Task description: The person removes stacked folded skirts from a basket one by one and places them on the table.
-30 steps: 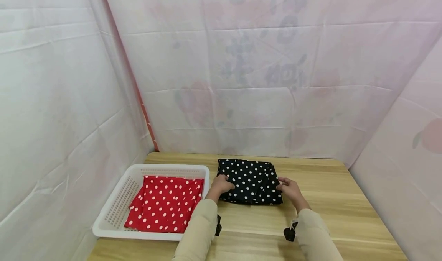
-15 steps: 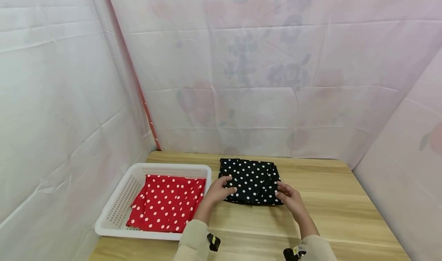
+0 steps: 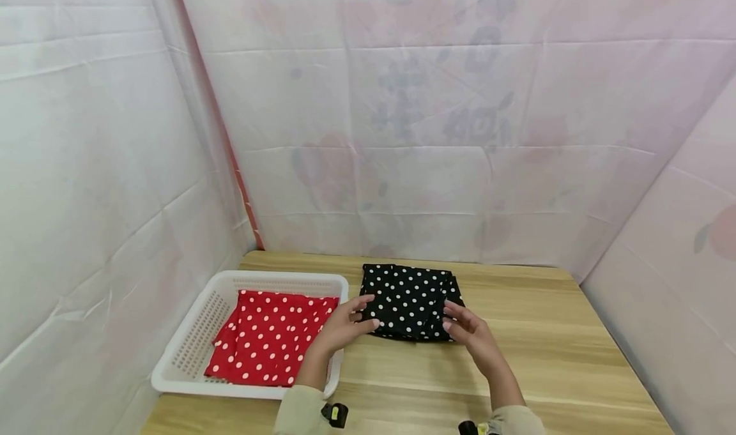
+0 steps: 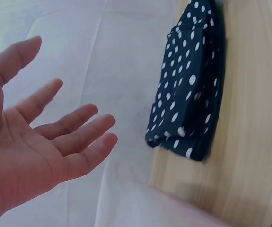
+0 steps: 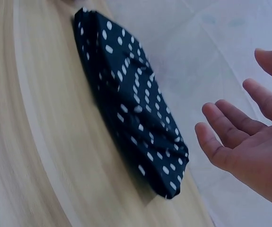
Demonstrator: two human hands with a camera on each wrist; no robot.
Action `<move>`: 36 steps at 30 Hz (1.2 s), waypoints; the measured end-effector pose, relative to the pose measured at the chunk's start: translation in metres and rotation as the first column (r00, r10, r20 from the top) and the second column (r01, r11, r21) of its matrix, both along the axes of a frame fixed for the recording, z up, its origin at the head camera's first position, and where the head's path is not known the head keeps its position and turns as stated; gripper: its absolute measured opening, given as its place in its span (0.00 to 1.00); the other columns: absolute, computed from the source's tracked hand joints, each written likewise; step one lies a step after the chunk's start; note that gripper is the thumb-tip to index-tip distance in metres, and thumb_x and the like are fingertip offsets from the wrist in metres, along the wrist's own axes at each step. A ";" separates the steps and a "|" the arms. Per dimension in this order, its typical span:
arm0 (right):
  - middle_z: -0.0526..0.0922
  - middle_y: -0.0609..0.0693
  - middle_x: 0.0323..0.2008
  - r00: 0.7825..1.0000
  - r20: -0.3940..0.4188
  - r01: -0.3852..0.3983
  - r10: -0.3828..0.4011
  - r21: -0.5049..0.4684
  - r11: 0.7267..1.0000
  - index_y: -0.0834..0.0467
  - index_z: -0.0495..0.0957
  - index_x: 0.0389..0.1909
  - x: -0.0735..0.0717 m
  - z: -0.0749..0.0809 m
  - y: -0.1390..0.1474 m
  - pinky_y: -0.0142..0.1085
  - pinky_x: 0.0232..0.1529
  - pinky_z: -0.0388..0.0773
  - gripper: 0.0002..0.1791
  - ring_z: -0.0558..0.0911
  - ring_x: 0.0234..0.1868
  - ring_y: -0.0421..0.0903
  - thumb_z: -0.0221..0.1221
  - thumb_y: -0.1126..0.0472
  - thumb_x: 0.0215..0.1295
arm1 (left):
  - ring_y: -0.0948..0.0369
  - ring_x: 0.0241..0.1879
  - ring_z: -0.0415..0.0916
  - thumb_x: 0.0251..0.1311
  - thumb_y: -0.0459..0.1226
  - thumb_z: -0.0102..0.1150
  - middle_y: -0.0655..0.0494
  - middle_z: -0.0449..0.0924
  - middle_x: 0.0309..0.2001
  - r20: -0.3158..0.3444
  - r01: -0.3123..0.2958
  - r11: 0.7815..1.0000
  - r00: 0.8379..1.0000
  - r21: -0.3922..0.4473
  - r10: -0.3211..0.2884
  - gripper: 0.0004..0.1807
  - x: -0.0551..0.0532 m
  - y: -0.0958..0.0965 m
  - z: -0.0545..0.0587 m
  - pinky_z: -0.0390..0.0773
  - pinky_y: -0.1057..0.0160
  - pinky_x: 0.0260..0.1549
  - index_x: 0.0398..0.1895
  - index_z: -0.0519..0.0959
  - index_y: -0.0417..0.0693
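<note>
Squarely ahead of me, between and a little beyond my two hands, lies the black polka-dot cloth, folded on the wooden table. Its long axis runs left to right, so a short end faces each hand. My left hand hangs by its near left corner, fingers spread, thumb well apart, pinching nothing. My right hand is spread too, and from the head its fingertips overlap the near right part of the fabric. Each wrist view, though, shows a gap between fingers and cloth, so neither hand touches it. Seen from above, my right fingertips reach farther over it, yet I cannot tell which hand is truly nearer. Left of the cloth, the white basket holds the red polka-dot cloth, my left forearm crossing its right side.
</note>
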State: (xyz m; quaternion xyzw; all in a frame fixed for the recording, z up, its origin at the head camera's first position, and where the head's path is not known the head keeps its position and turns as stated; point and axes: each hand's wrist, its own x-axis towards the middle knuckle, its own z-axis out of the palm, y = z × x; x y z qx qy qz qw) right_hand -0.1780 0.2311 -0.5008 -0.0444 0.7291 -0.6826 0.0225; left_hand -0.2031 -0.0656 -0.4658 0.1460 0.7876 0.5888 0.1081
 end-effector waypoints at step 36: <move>0.65 0.57 0.63 0.909 -0.022 -0.409 0.417 0.154 0.899 0.61 0.63 0.66 -0.015 0.036 -0.127 0.42 0.53 0.71 0.31 0.67 0.60 0.57 0.60 0.61 0.62 | 0.39 0.59 0.61 0.54 0.46 0.64 0.38 0.62 0.63 0.039 -0.279 0.953 0.958 -0.121 0.285 0.35 0.023 -0.147 0.000 0.71 0.43 0.48 0.66 0.64 0.53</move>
